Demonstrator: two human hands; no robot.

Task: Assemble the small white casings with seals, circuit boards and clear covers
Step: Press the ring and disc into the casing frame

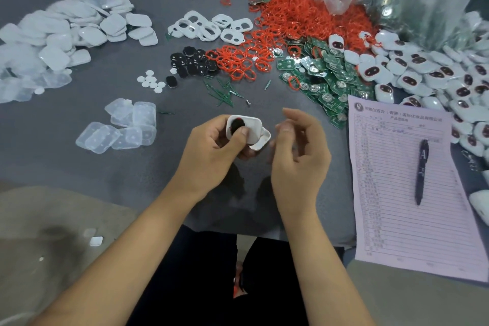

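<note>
The left hand (211, 145) grips two white casings (250, 133). The right hand (299, 151) is loose and holds nothing. One pen (421, 172) lies on one pink sheet (391, 193); its print is too blurred to read.

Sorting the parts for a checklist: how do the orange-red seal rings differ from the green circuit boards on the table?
The orange-red seal rings are open loops; the green circuit boards are flat solid plates with silver contacts. The rings' heap lies farther from the person, the boards nearer, beside the pink form. Both lie in loose, overlapping piles.
</note>
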